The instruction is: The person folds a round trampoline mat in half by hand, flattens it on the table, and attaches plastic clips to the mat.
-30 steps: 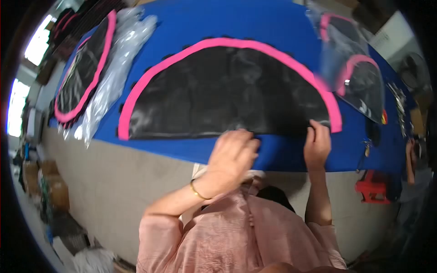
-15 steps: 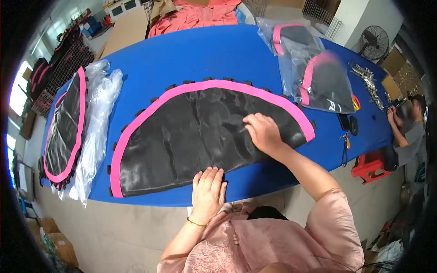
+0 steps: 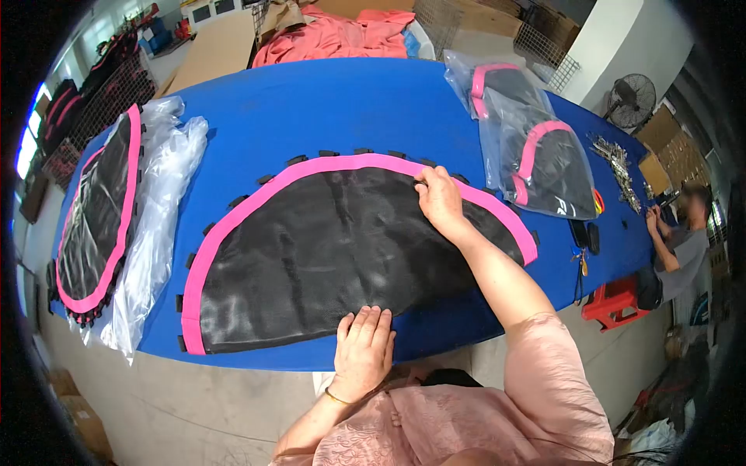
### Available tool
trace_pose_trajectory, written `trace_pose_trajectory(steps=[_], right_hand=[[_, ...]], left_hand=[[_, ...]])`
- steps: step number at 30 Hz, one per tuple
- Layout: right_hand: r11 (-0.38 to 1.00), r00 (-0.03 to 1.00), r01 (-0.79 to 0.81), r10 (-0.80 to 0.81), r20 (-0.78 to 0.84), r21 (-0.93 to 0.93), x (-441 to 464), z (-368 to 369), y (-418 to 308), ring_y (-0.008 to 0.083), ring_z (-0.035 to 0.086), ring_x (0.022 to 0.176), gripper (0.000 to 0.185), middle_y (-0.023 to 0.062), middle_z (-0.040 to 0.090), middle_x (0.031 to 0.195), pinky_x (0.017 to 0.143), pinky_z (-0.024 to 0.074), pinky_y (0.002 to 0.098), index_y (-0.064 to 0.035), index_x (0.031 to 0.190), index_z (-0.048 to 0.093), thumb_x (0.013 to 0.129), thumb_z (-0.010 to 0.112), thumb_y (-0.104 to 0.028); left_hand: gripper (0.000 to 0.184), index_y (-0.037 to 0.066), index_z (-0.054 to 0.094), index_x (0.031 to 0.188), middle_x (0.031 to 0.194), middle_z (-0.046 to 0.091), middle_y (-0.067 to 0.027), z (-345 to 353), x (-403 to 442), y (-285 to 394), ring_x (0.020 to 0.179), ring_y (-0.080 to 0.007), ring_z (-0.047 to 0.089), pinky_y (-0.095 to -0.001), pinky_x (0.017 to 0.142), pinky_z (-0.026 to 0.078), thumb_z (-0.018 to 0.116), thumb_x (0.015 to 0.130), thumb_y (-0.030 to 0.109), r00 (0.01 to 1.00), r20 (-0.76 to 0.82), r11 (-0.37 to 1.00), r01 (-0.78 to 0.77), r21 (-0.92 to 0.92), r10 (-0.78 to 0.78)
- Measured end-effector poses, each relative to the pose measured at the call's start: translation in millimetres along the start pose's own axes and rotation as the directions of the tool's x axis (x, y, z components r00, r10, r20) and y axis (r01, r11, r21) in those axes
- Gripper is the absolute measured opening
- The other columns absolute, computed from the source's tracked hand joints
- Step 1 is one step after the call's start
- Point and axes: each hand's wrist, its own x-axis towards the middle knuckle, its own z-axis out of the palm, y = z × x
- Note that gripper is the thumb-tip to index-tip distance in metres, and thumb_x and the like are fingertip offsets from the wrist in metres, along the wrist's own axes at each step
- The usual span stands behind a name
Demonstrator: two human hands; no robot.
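A half-round black mat [image 3: 311,248] with a pink border and small black tabs along its curved edge lies on the blue table in front of me. My left hand [image 3: 364,349] rests flat on the mat's straight near edge, fingers stretched out. At the upper right of the curve, my right hand [image 3: 440,200] has its fingers bent together on the pink border. The mat's surface shows some creases, and its right end is partly hidden by my right forearm.
Another pink-edged black mat [image 3: 99,225] lies at the left beside crumpled clear plastic [image 3: 159,233]. Bagged pink-and-black pieces [image 3: 553,167] sit at the back right, near a pile of metal parts [image 3: 618,167]. A person [image 3: 684,233] works at the table's right end, by a red stool [image 3: 614,305].
My right hand has moved from the middle of the black mat up to its pink border, with its fingers drawn together. The left hand stays at the near edge. The view has shifted slightly.
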Motion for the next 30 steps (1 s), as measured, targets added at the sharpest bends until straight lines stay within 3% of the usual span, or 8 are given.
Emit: trace_pose_trajectory(steps=[5,15,18,30], right_hand=[[0.993,0.993,-0.113,0.113,-0.014,0.045,24.3,30.1,-6.0,0.0343,0.068,0.091,0.014,0.0144,0.064,0.094,0.08,0.0545,0.0456,-0.0071,0.1,0.066,0.089,0.075,-0.008],[0.991,0.993,-0.112,0.11,0.03,0.071,42.2,62.2,-50.4,0.0375,0.067,0.092,0.013,0.0154,0.064,0.098,0.081,0.0533,0.0479,-0.0088,0.099,0.065,0.09,0.074,-0.01],[0.991,0.994,-0.105,0.101,0.042,0.088,45.3,72.6,-63.4,0.0379,0.067,0.092,0.012,0.0157,0.064,0.099,0.081,0.0533,0.0479,-0.0091,0.099,0.065,0.091,0.073,-0.009],[0.989,0.992,-0.084,0.071,0.108,0.119,49.5,100.9,-124.6,0.0368,0.067,0.097,0.013,0.0142,0.064,0.101,0.084,0.0534,0.0483,-0.0106,0.101,0.065,0.09,0.073,-0.011]], left_hand=[[0.043,0.001,0.066,0.132,0.131,0.065,-0.0165,3.1,-1.1,-1.4,0.126,-0.0318,0.06,-0.0507,0.11,0.042,0.072,0.092,0.017,1.0,-0.001,1.0,0.005,-0.019,-0.005],[0.044,0.004,0.066,0.132,0.132,0.065,-0.0144,8.2,-3.1,-2.1,0.126,-0.0298,0.06,-0.0495,0.11,0.043,0.071,0.092,0.02,1.0,0.02,0.999,0.011,0.036,-0.012],[0.046,0.002,0.066,0.131,0.131,0.064,-0.016,10.0,-3.1,-2.0,0.125,-0.0328,0.059,-0.0512,0.107,0.044,0.074,0.088,0.015,0.999,-0.032,1.0,0.011,-0.005,-0.011],[0.042,0.001,0.064,0.132,0.132,0.065,-0.016,11.8,-5.6,-4.9,0.125,-0.0303,0.06,-0.0488,0.108,0.044,0.066,0.095,0.022,0.999,-0.024,0.998,-0.026,0.061,0.028]])
